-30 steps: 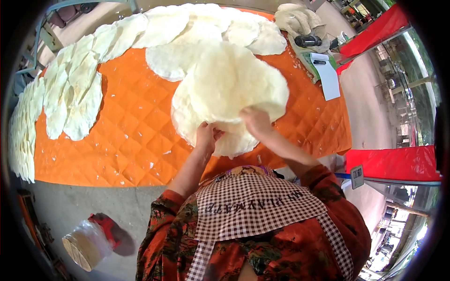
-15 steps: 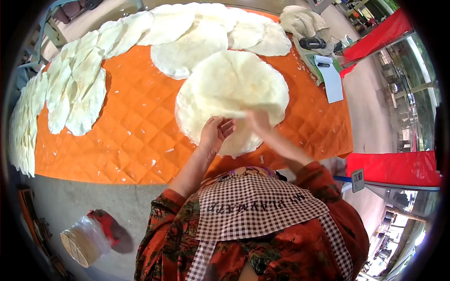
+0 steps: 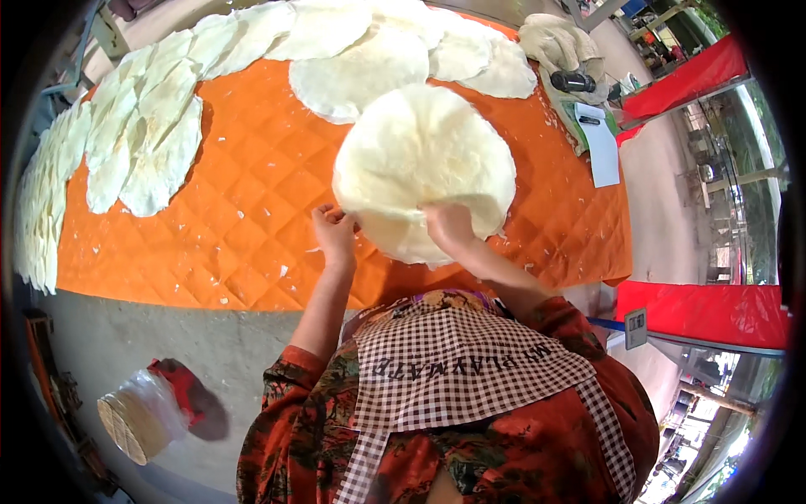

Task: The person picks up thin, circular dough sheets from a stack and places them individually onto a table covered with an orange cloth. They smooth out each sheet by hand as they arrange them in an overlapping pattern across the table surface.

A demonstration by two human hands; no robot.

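A big, thin, round cream-white sheet (image 3: 428, 160) lies on the orange quilted cloth in front of me. Creases run through its middle, and a faint fold line crosses its lower part between my hands. At its lower left edge, my left hand (image 3: 337, 235) is closed with thumb and fingertips pinched; whatever it pinches is too small to make out. My right hand (image 3: 451, 229) rests over the lower middle of the sheet, its fingers closed on a bit of the surface. Those fingertips are partly hidden by the hand itself.
More pale sheets (image 3: 361, 71) overlap along the far and left edges of the orange cloth (image 3: 260, 168). A dark cylinder (image 3: 573, 81), a crumpled cloth (image 3: 558, 42) and a white notepad (image 3: 602, 155) lie at the far right. A plastic-wrapped wooden stool-like object (image 3: 134, 420) stands on the floor.
My left hand has moved left, away from my right hand, to the sheet's lower left edge. My right hand has slowed and stays over the lower middle of the sheet.
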